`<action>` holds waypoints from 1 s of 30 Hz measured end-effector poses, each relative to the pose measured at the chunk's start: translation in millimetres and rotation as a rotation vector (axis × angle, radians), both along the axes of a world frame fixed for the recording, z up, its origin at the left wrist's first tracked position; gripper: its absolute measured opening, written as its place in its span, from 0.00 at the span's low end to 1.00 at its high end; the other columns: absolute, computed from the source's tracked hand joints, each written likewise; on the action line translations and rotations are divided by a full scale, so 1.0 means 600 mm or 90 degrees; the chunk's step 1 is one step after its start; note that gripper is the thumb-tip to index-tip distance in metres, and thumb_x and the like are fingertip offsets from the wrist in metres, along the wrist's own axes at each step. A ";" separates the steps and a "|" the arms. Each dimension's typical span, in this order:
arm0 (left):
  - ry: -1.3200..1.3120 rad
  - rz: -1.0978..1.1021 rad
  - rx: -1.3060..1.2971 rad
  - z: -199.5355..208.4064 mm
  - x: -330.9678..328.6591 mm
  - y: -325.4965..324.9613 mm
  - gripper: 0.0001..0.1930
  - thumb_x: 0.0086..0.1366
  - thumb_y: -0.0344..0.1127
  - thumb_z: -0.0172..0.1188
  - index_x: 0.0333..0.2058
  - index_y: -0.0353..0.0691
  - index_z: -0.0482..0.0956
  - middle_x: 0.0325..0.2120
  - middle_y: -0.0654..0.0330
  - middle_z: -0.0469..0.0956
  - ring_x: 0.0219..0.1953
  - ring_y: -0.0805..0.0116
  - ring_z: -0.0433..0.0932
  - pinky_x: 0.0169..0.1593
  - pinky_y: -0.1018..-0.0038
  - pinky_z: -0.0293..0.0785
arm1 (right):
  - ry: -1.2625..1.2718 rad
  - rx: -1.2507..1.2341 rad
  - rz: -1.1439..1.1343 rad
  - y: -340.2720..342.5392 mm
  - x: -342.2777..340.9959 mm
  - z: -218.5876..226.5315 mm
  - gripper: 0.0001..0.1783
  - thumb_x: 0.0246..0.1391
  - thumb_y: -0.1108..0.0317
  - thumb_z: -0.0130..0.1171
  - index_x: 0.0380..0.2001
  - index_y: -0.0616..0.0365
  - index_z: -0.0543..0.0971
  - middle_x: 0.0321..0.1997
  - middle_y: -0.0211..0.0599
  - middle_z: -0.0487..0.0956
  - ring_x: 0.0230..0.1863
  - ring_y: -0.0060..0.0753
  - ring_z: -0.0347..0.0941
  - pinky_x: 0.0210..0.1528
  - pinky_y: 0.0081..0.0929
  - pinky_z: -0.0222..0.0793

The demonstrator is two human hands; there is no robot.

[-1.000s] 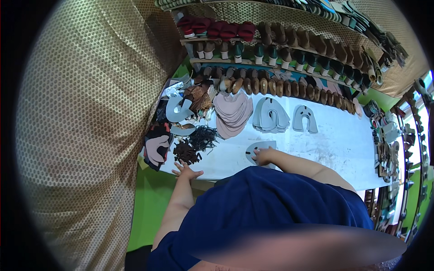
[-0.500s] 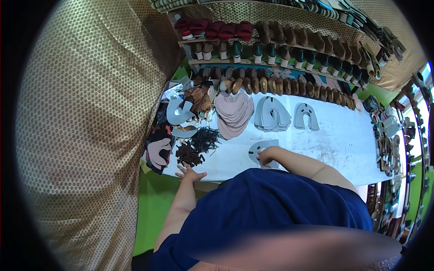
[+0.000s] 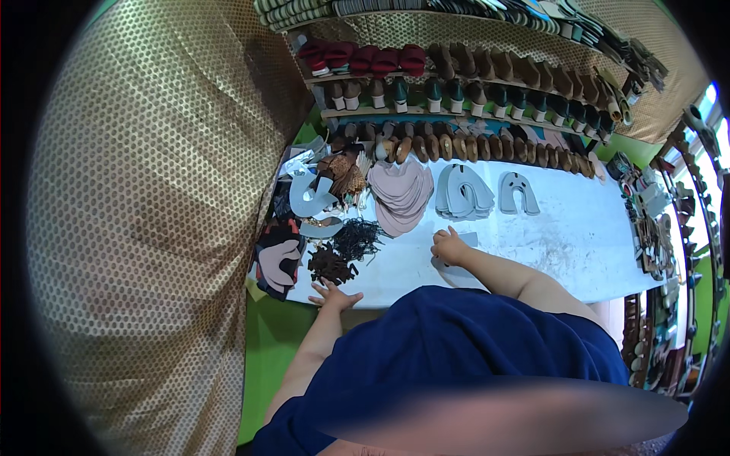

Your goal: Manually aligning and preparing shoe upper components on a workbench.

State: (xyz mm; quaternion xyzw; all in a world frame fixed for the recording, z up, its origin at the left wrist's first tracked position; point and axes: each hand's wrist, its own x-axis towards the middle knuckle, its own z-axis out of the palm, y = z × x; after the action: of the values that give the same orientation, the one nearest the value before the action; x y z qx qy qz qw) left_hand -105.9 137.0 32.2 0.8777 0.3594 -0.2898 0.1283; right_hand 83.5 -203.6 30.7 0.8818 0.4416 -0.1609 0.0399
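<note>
White table (image 3: 582,247) runs on right of right hand (image 3: 450,247): fingers curled at grey piece (image 3: 468,239), can't tell if gripping. Left hand (image 3: 334,296) spread, released, front edge, just beside brown strips (image 3: 331,265).

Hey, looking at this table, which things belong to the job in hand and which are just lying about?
Likely in the job:
- grey curved piece, partly hidden by the right hand
- dark brown strips, beside the left hand

Apparently just lying about:
- stacked pink pieces
- black strands
- red footwear on a shelf
</note>
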 end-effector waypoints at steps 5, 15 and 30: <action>0.007 -0.025 0.010 -0.018 -0.005 0.009 0.77 0.41 0.76 0.67 0.70 0.39 0.24 0.72 0.43 0.22 0.71 0.35 0.16 0.70 0.42 0.20 | 0.021 0.106 -0.117 -0.021 -0.013 0.005 0.07 0.48 0.69 0.60 0.32 0.46 0.83 0.49 0.39 0.79 0.67 0.41 0.64 0.69 0.72 0.42; -0.122 0.128 -0.044 -0.028 -0.029 0.010 0.74 0.42 0.68 0.72 0.71 0.43 0.26 0.73 0.51 0.22 0.73 0.39 0.20 0.70 0.40 0.33 | -0.059 0.290 -0.362 -0.102 -0.069 0.069 0.08 0.48 0.63 0.65 0.34 0.45 0.83 0.47 0.34 0.81 0.63 0.39 0.69 0.69 0.70 0.45; -0.360 0.082 0.073 -0.003 0.031 -0.024 0.43 0.52 0.50 0.64 0.63 0.40 0.55 0.72 0.44 0.37 0.73 0.37 0.32 0.69 0.36 0.32 | -0.045 0.447 -0.515 -0.266 -0.082 0.128 0.06 0.49 0.65 0.64 0.33 0.49 0.84 0.40 0.31 0.84 0.51 0.42 0.77 0.68 0.72 0.43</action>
State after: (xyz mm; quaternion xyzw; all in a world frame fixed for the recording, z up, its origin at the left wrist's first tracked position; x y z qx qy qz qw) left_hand -87.1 122.8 30.4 0.9048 0.3803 -0.0041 0.1917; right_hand 34.5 -363.1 107.5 0.9466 0.0923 0.0239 -0.3079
